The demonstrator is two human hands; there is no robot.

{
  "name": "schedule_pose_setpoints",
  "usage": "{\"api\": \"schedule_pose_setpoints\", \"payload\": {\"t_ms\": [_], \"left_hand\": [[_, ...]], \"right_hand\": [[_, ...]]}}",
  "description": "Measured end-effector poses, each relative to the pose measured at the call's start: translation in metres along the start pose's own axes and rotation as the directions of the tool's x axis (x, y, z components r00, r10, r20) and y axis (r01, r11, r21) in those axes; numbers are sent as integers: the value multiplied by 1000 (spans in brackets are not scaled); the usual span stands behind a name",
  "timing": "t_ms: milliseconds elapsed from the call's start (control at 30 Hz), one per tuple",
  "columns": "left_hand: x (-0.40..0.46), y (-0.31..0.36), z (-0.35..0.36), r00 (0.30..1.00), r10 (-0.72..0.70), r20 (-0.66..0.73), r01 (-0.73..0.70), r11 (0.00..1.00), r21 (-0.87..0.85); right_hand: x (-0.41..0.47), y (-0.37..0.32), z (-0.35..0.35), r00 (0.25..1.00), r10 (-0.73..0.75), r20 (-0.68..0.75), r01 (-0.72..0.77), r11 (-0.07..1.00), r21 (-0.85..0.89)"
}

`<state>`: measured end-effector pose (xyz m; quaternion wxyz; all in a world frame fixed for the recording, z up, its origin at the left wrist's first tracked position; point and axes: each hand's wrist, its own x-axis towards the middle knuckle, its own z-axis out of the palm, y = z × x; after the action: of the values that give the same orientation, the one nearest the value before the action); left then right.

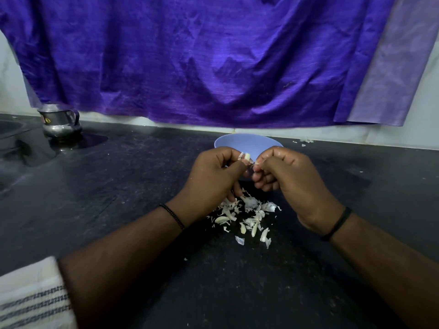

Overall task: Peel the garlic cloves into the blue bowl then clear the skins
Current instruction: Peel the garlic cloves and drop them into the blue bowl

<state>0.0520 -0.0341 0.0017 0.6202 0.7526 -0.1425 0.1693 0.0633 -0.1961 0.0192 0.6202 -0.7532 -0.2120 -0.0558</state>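
Peeling: garlic clove (247, 156) pinched in left hand (215, 173) grip, fingers curled on it, above blue bowl (249, 143)
Right hand (288, 173): grip pinching skin at clove, fingertips partly hidden
Bowl: mostly blocked by hands, contents unseen
Skins (247, 216): heap on dark surface (118, 198), near bowl
Edges: steel jug (59, 122) blurred, striped cloth (33, 298) cut off
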Motion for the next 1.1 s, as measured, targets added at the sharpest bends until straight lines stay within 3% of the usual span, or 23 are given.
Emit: {"api": "schedule_pose_setpoints", "payload": {"t_ms": [133, 267, 433, 900, 1100], "left_hand": [[0, 1, -2, 1000, 3, -19, -3, 1000, 6], [0, 2, -2, 999, 11, -33, -9, 998, 61], [0, 2, -1, 997, 46, -67, -37, 990, 135], [1, 2, -6, 977, 213, -27, -176, 865, 471], [-1, 6, -6, 977, 209, 45, -203, 839, 504]], "right_hand": [[-1, 0, 0, 999, -31, -11, 30, 998, -57], [0, 5, -2, 988, -141, -65, 123, 965, -230], [1, 8, -2, 975, -159, -153, 109, 951, -288], [-1, 6, -2, 954, -287, -90, 231, 890, -393], [-1, 6, -6, 931, -365, -14, 309, 806, -506]]}}
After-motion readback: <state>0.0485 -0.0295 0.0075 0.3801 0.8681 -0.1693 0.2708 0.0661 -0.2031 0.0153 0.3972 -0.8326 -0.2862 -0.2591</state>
